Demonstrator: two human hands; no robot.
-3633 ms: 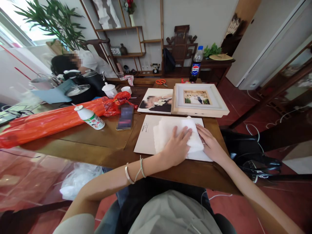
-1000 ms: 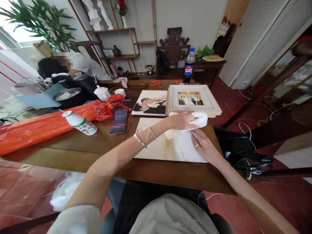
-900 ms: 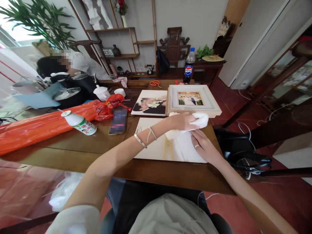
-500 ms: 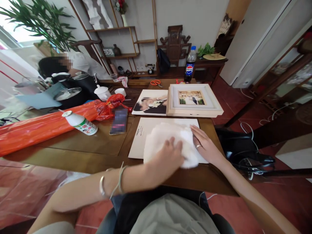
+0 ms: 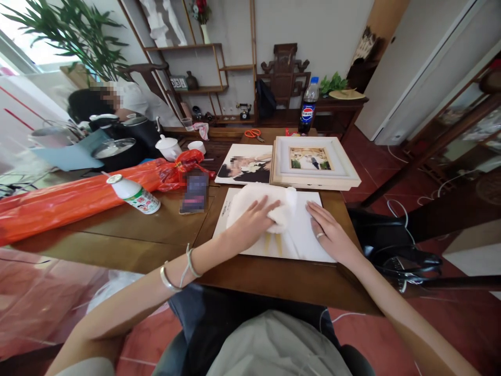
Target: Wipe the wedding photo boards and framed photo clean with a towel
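A flat white panel (image 5: 301,245) lies on the wooden table, with small dark print along its left edge and pale yellowish streaks below the cloth. Spread over its upper left part is a white cloth (image 5: 245,201), slightly bunched on the right. My left hand (image 5: 250,224) presses down on the cloth with its fingers stretched apart. Flat on the panel's right side rests my right hand (image 5: 329,232), fingers extended and a ring on one of them. Just beyond the panel are a photo board (image 5: 250,164) and a white picture frame (image 5: 344,169) with a photo.
Left of the panel lie a phone (image 5: 195,193), a tilted white bottle (image 5: 135,194) and a long red plastic-wrapped bundle (image 5: 78,206). Orange-handled scissors (image 5: 253,134) and a cola bottle (image 5: 308,109) are at the back. Another person (image 5: 136,102) is at the far left.
My left hand has slid the cloth up and to the left over the panel, uncovering its lower right part. The right hand has stayed on the panel's right side.
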